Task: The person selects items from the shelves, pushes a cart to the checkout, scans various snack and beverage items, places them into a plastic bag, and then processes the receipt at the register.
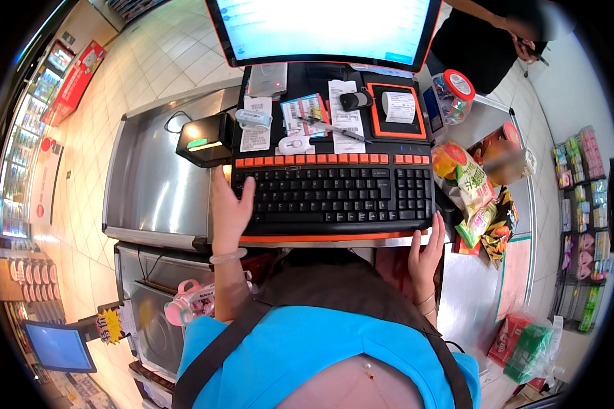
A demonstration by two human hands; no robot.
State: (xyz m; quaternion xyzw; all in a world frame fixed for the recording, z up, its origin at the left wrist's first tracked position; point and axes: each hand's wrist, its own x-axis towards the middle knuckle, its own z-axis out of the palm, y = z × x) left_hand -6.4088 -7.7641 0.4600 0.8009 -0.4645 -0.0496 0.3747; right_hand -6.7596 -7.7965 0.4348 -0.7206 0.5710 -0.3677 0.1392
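My left hand (232,207) is at the left edge of a black keyboard (327,194) with an orange top row, its thumb apart and nothing visible in it. A black box-shaped scanner (204,139) with a lit window stands just beyond those fingers. At the keyboard's front right corner, my right hand (428,250) rests with fingers slightly spread, holding nothing. Above the keys lie printed receipts (345,117), a grey pen (340,129), a white box cutter (294,145) and a pale blue-white device (254,120). A receipt printer (397,110) with an orange frame holds a curled slip.
A lit monitor (327,28) stands behind the keyboard. Snack bags (468,189) and a red-lidded plastic jar (453,97) are on the right counter. Bagged red and green packages (524,347) sit lower right. Across the counter, a person (470,46) in black holds a phone.
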